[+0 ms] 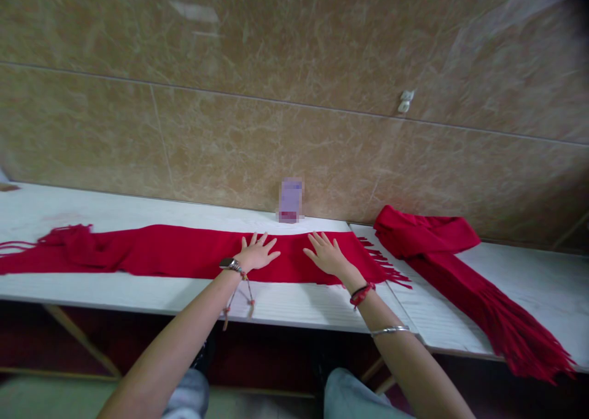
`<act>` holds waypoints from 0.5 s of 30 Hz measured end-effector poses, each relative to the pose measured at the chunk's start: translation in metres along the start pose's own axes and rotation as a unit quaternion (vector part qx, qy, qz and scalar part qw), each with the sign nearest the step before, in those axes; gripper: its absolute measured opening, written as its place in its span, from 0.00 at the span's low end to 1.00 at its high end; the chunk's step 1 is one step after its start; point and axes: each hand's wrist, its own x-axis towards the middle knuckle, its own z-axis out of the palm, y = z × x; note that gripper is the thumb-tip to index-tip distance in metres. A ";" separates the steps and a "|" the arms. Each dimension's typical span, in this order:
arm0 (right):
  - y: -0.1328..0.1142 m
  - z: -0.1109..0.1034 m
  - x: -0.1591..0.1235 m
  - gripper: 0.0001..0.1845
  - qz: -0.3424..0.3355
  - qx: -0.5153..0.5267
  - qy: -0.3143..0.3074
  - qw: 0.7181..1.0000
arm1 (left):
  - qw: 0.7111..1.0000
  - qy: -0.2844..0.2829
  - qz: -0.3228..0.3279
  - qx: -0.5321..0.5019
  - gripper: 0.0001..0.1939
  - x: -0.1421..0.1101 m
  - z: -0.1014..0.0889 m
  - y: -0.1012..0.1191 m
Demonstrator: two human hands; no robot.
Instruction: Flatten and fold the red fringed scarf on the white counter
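Observation:
A long red scarf [184, 251] lies stretched along the white table, its left end bunched and its right end fringed. My left hand [257, 253] rests palm down on its middle, fingers spread. Farther right, near the fringe, my right hand [327, 254] also lies flat on the cloth with fingers apart. Neither hand grips anything. A second red scarf [427, 235] lies to the right, folded over at the top, with its fringed end hanging past the table's front edge.
The white table [294, 305] runs along a brown marbled wall [239, 137]. A blurred upright phone-like object [291, 199] leans on the wall behind the scarf. A small white fixture [405, 101] is on the wall. A seam crosses the table right of my right hand.

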 end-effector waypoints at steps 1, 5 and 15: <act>-0.003 0.000 0.005 0.31 -0.019 -0.002 0.009 1.000 | 1.000 0.016 0.009 0.000 0.32 0.002 -0.002 0.003; -0.012 0.007 0.024 0.27 -0.082 -0.031 -0.027 0.996 | 1.000 0.015 -0.004 -0.019 0.30 0.011 0.000 0.011; 0.084 0.014 0.013 0.22 0.032 -0.100 -0.088 0.991 | 0.999 0.000 -0.048 -0.026 0.31 0.017 0.011 0.007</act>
